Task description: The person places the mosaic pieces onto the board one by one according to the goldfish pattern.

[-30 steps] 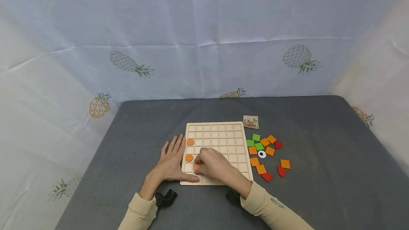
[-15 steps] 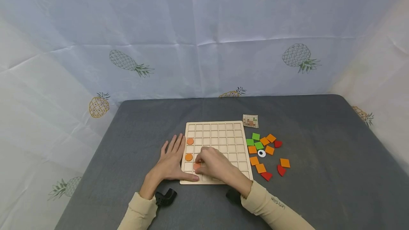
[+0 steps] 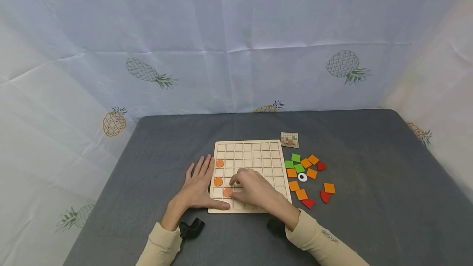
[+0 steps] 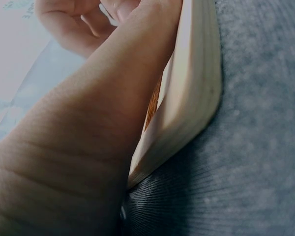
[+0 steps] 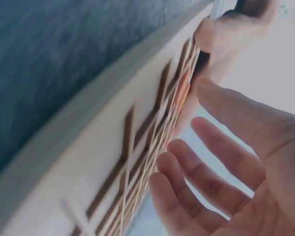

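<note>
A wooden grid board (image 3: 255,149) lies on the dark table, with three orange discs in cells on its left side. My left hand (image 3: 199,186) rests along the board's left edge, fingers spread and thumb across the near left corner. In the head view my right hand (image 3: 253,188) is over the board, its thumb tip beside the nearest orange disc (image 3: 227,192). The right wrist view shows these fingers (image 5: 211,184) loosely bent and apart from the thumb, holding nothing. Farther up the left column are another orange disc (image 3: 218,182) and a third disc (image 3: 219,163).
Right of the board lie several orange squares (image 3: 301,194), green squares (image 3: 295,157), red pieces with a curved edge (image 3: 308,203) and a white ring (image 3: 302,177) with a dark centre. A small pattern card (image 3: 290,140) lies by the board's far right corner.
My right hand has let go of the nearest orange disc and moved slightly right, its thumb and finger parting. The disc stays in its cell. My left hand has not moved.
</note>
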